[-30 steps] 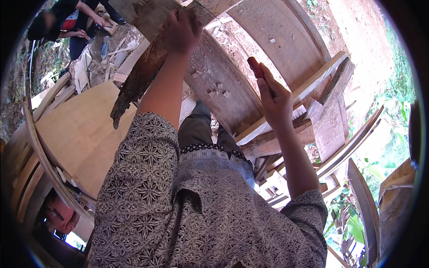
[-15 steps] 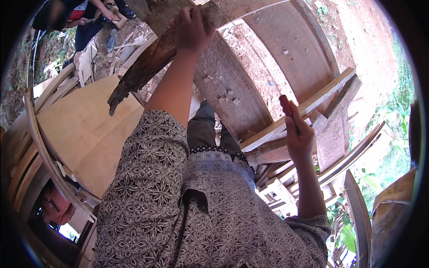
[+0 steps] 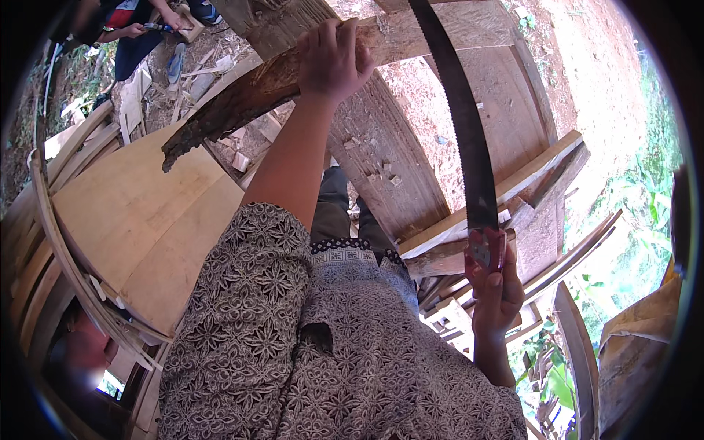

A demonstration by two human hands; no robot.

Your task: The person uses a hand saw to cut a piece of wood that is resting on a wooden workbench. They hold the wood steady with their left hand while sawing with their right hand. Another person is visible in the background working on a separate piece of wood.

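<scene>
Patterned shirt: the wearer's shirt [image 3: 381, 345] is filling the lower middle, a dark opening [image 3: 317, 337] showing at its front; its inside is too dark to read.
Right hand: the right hand [image 3: 499, 302] is staying low at the right side, its fingers [image 3: 511, 282] closing round a red handle [image 3: 485, 249].
Saw: the saw [image 3: 474, 150] is pointing up and away, its toothed edge facing left; its blade is crossing in front of the timber, and whether they are touching I cannot tell.
Left arm: the bare forearm [image 3: 292, 158] is reaching forward, nearly straight.
Left hand: the left hand [image 3: 334, 66] is pressing on the timber, back upward, fingers bending together over its far edge.
Timber: the rough timber [image 3: 246, 95] is lying across the planked surface [image 3: 385, 139], its dark, ragged end jutting left.
Wood chips: small chips [image 3: 396, 180] are lying on the surface.
Pale board: a broad board [image 3: 139, 220] is resting to the left.
Co-worker: at the far upper left, another person's hand [image 3: 172, 18] is working near a wooden block [image 3: 192, 31].
</scene>
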